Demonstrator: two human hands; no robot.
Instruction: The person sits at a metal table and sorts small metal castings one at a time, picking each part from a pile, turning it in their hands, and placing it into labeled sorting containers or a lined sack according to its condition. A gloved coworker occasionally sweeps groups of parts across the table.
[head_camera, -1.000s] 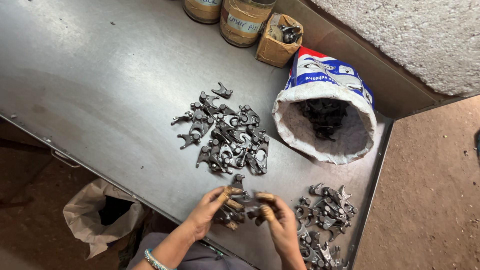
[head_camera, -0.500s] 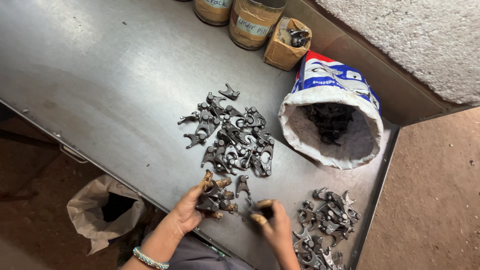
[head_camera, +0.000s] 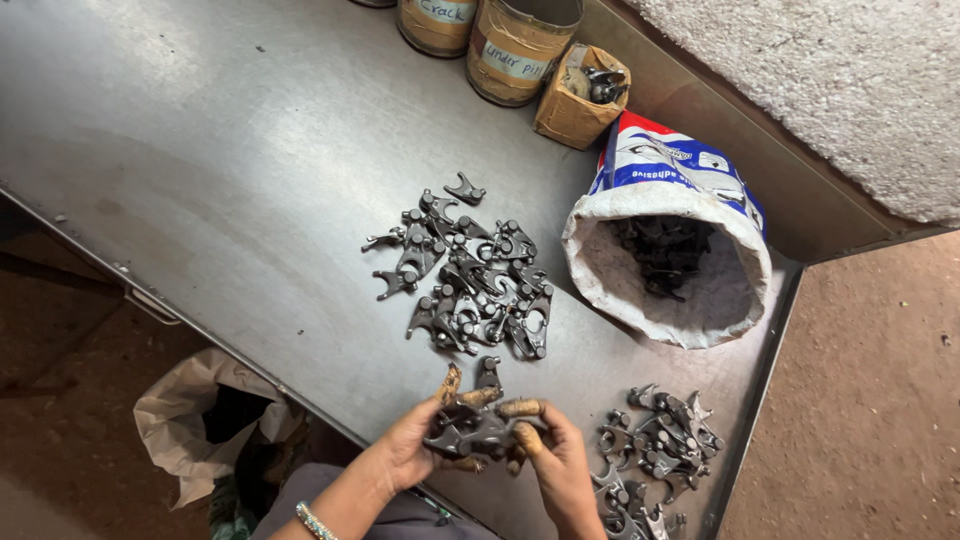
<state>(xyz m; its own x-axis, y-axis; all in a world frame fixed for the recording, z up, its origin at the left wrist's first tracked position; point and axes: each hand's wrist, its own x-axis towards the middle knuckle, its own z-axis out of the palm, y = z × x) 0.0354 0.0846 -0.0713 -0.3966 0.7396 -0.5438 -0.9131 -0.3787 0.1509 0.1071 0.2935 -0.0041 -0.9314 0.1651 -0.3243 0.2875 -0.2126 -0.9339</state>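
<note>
Head view. Both hands sit low centre of the frame, meeting over the near edge of the table (head_camera: 200, 150). Left hand (head_camera: 415, 450) comes up from the lower left, palm cupped, fingers closed around a cluster of dark metal parts (head_camera: 470, 430); wrist carries a beaded bracelet (head_camera: 313, 520). Right hand (head_camera: 560, 465) comes in from below, thumb and forefinger pinched narrow on the same cluster, other fingers curled under. Fingertips of both look wrapped in tan, worn coverings. The parts are held just above the table, not resting on it.

Table is bare sheet steel, dull grey, scuffed, with a raised lip along the right and far sides. Floor is brown packed dirt, right and left of it. A rough grey slab fills the upper right corner.

Centre of the frame: loose pile (head_camera: 465, 275) of forked, dark cast pieces, spread flat. Lower right: second smaller pile (head_camera: 655, 445), just beside the right hand. Right of centre: white woven sack (head_camera: 675, 280), top rolled down, more parts inside. Top edge: two tape-wrapped tins (head_camera: 520, 45) and a small cardboard box (head_camera: 580, 95). Lower left, under the table: crumpled pale bag (head_camera: 195, 420), open.
</note>
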